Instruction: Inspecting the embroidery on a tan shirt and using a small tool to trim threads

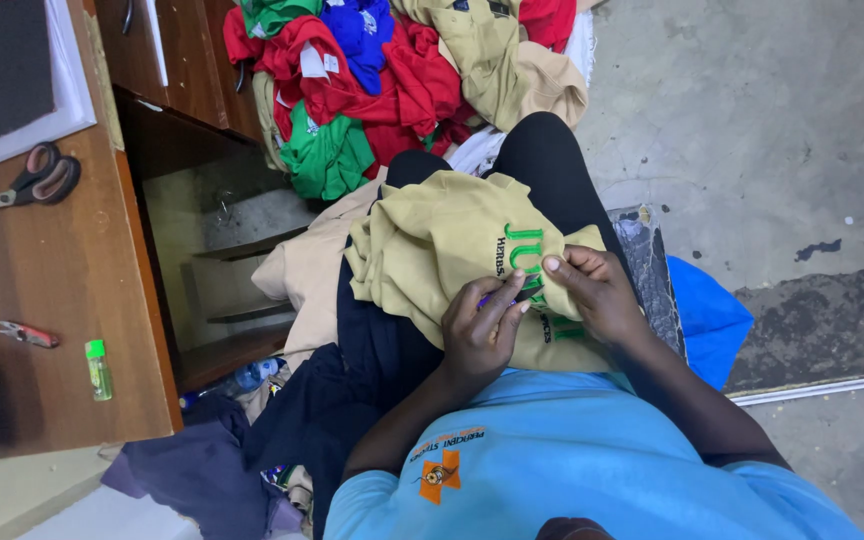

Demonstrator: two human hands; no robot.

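Tan garment (432, 250) lies on the lap, serving as landmark. Left hand (477, 335), at its near edge, pinches a small dark tool against the green lettering (527, 255); right hand (597, 290) alongside grips the fabric. Beyond the garment lies a clothing pile (372, 70); scissors (27, 185) rest on the wooden desk (42, 290) further left.

The brown wooden desk (42, 290) carries black-handled scissors (27, 183) near its far side, a small red tool (27, 334), perhaps a thread snip, and a green lighter (98, 368) nearer, while the grey concrete floor (752, 110) bears a heap of clothes (392, 70).
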